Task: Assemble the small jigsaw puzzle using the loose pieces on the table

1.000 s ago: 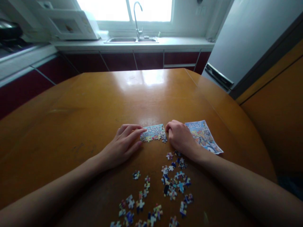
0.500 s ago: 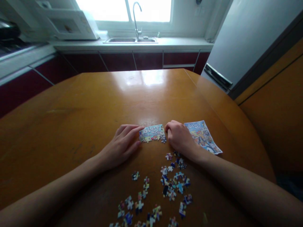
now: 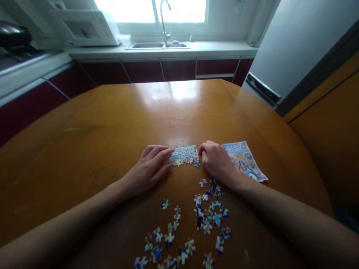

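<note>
A partly joined jigsaw puzzle (image 3: 184, 155) lies on the wooden table, light blue with white lettering along its top and an uneven lower edge. My left hand (image 3: 153, 164) rests at its left side, fingers stretched out, fingertips touching the upper left corner. Close by the right edge, my right hand (image 3: 215, 158) is closed with its fingers curled under; whatever they may hold is hidden. Beside that hand lies a printed picture sheet (image 3: 244, 158), partly covered by it. Loose puzzle pieces (image 3: 207, 215) are scattered nearer to me, below and between my forearms.
A single loose piece (image 3: 164, 204) sits apart, left of the larger group. The brown table (image 3: 134, 116) reaches toward a counter with a sink (image 3: 148, 45) and a faucet (image 3: 165, 22). A fridge (image 3: 305, 45) stands at the right, a microwave (image 3: 86, 30) at the back left.
The whole view has shifted slightly, so everything appears a little farther right. Both hands keep nearly the same place beside the joined puzzle, and the loose pieces lie as before.
</note>
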Motion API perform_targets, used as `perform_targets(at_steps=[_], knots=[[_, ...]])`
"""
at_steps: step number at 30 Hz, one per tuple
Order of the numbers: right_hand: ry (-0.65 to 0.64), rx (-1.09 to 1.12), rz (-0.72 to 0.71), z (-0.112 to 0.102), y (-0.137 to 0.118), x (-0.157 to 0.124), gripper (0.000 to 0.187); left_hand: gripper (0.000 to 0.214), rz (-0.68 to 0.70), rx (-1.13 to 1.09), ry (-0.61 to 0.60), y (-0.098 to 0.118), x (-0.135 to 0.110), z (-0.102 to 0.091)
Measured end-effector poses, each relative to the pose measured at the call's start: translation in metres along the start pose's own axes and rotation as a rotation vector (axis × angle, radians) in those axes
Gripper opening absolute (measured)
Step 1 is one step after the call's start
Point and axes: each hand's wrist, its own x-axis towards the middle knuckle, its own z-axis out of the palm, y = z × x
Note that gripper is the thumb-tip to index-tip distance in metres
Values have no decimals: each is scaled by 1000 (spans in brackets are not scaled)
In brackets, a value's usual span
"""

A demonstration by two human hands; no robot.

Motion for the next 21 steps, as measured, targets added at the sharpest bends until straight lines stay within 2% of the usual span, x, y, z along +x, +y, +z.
perform_targets(at_steps=[7, 15, 17, 21], knots=[[-1, 12, 22, -2, -1, 0, 24, 42, -4, -38, 25, 2, 1, 0], [-8, 30, 40, -5, -4, -2, 25, 34, -21, -134, 137, 4, 3, -3], [-13, 21, 36, -6, -5, -3, 25, 30, -11, -163, 210, 5, 3, -4], [-35, 7, 22, -13, -6, -5, 26, 22, 14, -237, 456, 12, 0, -9]])
